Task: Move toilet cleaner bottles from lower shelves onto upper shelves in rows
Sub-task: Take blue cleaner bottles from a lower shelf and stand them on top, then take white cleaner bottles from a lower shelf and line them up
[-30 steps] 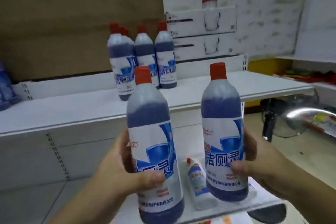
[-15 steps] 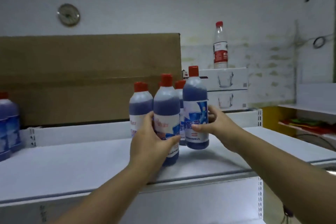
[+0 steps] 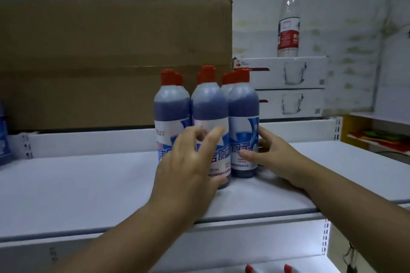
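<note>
Two toilet cleaner bottles just landed on the upper shelf (image 3: 88,184). A second ago both were held up in front of it, one per hand; half a second ago they were going down next to the cluster already there. Now both stand upright on their bases at the front of the group.

The left hand (image 3: 188,162) looks like it's coming off: fingers spread and loosely curled in front of the label of the middle front bottle (image 3: 210,122), with only the thumb near its base. I'd say the grip is released or nearly so. The right hand (image 3: 273,155) is wrapped around the lower part of the right front bottle (image 3: 244,117), thumb across the label and fingers round the far side, so that one is being held or nudged into line.

Just left of the left hand is another front bottle (image 3: 169,113), with more red caps showing behind, all packed tight against each other.

So this pair is basically delivered. Below the hands, two red caps (image 3: 268,269) poke up from the lower shelf, so there's more to fetch.
</note>
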Tool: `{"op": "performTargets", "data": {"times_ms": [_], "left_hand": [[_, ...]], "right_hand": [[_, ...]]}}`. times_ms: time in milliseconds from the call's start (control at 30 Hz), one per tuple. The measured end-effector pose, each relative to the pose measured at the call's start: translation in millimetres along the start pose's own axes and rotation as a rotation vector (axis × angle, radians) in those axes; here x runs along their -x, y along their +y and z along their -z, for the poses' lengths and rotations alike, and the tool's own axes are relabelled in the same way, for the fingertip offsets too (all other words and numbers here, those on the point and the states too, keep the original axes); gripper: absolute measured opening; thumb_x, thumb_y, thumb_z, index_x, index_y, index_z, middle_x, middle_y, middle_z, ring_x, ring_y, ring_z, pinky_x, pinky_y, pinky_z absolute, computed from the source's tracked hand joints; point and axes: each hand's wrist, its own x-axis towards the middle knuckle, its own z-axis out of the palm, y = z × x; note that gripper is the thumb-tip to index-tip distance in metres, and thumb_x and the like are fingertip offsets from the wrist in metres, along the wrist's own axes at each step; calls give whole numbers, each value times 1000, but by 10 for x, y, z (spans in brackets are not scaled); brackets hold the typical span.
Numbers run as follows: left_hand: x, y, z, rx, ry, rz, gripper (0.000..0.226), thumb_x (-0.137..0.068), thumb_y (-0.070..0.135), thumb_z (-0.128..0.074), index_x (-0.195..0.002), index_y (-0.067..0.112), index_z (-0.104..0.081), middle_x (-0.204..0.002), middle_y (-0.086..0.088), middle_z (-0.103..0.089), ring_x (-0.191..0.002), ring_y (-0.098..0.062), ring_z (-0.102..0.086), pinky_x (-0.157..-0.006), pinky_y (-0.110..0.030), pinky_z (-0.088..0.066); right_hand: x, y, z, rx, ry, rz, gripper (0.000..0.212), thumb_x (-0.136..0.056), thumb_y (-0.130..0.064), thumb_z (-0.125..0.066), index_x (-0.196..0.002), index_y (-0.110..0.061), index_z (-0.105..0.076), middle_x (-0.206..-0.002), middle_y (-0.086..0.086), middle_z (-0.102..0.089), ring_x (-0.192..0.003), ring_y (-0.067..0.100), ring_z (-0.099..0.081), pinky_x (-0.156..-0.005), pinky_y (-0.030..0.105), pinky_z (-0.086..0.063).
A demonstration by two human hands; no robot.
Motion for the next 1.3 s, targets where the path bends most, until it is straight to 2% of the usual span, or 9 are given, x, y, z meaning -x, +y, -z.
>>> {"op": "performTargets", "data": {"times_ms": [100,267,533,767,900,967,1033,1167,1300], "left_hand": [[-24,-59,-40,-195,-54,-153,82,-49,43,-89,-123,23,-60,-100,-2,-61,-84,-21,-63,-62,-29,-56],[-140,-125,-48,-199,-150,-167,70,-79,35,-71,-141,28,-39,-124,-2,-50,-107,-22,-54,-85,-31,-51],[-102,-187,-173,-214,-87,-182,73,-55,26,-89,-122,16,-61,-98,-9,-62,-79,-27,-65,-58,-35,-57],[-13,-88,17,78,-53,-156,60,-81,24,-71,-135,15,-47,-119,-8,-57,-98,-25,-57,-85,-41,-54],[370,178,117,334,76,-465,25,-85,18,-62,-107,7,-60,-80,2,-55,-71,-3,-42,-69,-13,-44],[712,318,21,446,39,-665,7,-82,10,-59,-89,12,-58,-65,3,-52,-57,-9,-39,-56,-16,-36],[1048,326,-248,522,-64,-668,4,-83,12,-56,-81,12,-60,-60,0,-54,-51,-15,-42,-51,-21,-33],[1570,206,-1029,576,-423,-98,13,-84,30,-56,-83,21,-66,-58,22,-44,-50,-1,-41,-53,-11,-34],[1921,118,-1657,529,-773,241,5,-89,28,-57,-93,31,-56,-68,6,-58,-62,-10,-55,-59,-22,-43]], "right_hand": [[-22,16,-6,20,36,1,72,-76,-23,-75,-136,-34,-36,-117,1,-62,-106,19,-61,-93,41,-53],[-40,46,-5,68,69,-15,51,-73,-30,-76,-112,-29,-45,-112,-6,-60,-103,14,-59,-88,33,-53],[1,42,-17,97,53,-5,48,-75,-34,-74,-111,-31,-44,-114,-6,-58,-103,14,-59,-91,37,-53],[177,-63,-6,134,199,47,59,-82,-46,-63,-133,-23,-42,-115,-6,-56,-102,13,-57,-85,32,-52],[565,-98,39,397,567,480,28,-90,-34,-57,-104,-11,-62,-88,-1,-63,-76,11,-58,-70,29,-54],[951,49,61,490,602,858,19,-88,-17,-59,-82,-1,-67,-68,8,-63,-58,16,-55,-56,28,-49],[1348,396,16,539,535,970,21,-84,-9,-59,-68,2,-66,-56,9,-59,-48,15,-48,-51,24,-42],[1675,1356,-57,677,363,445,22,-82,-22,-57,-70,-8,-69,-56,2,-63,-50,5,-43,-53,19,-39],[1723,2080,30,832,212,-242,14,-84,-28,-56,-80,-24,-70,-66,-2,-66,-62,19,-58,-57,26,-41]]}}
